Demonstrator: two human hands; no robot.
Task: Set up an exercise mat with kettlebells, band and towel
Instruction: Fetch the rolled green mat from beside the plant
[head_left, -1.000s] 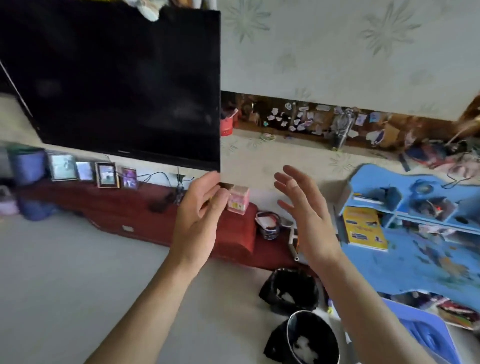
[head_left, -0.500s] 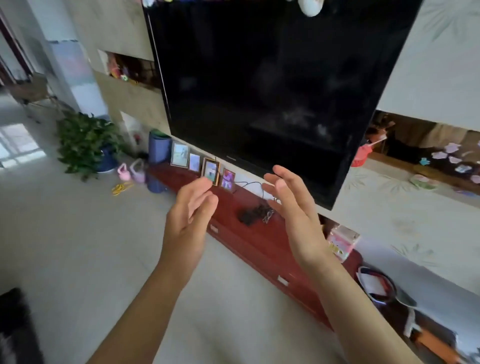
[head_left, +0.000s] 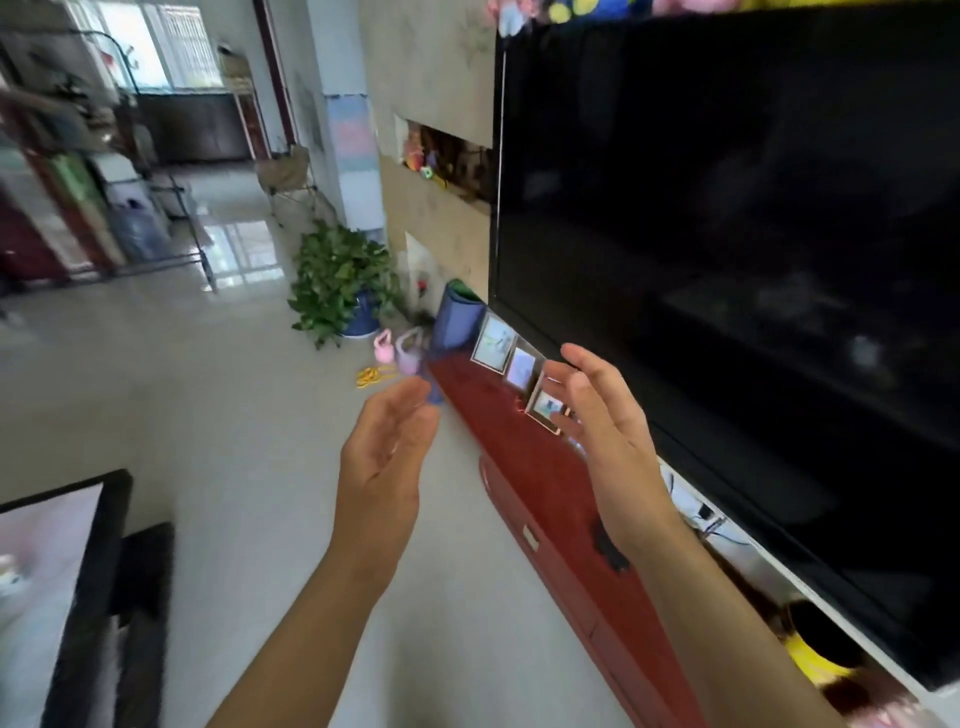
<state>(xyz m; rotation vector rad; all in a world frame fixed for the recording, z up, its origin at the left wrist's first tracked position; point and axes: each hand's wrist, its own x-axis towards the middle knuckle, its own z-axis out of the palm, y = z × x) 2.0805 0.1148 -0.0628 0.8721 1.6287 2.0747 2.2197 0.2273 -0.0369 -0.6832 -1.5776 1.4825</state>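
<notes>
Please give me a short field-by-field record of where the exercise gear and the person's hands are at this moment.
left hand: empty, open, raised
right hand: empty, open, raised
rolled mat: blue, upright at far end of red TV cabinet
kettlebells: two, pink and lilac, on floor beside the mat
band: yellow, on floor in front of the kettlebells
towel: not visible
potted plant: on floor behind the gear
task state: nothing picked up yet
</notes>
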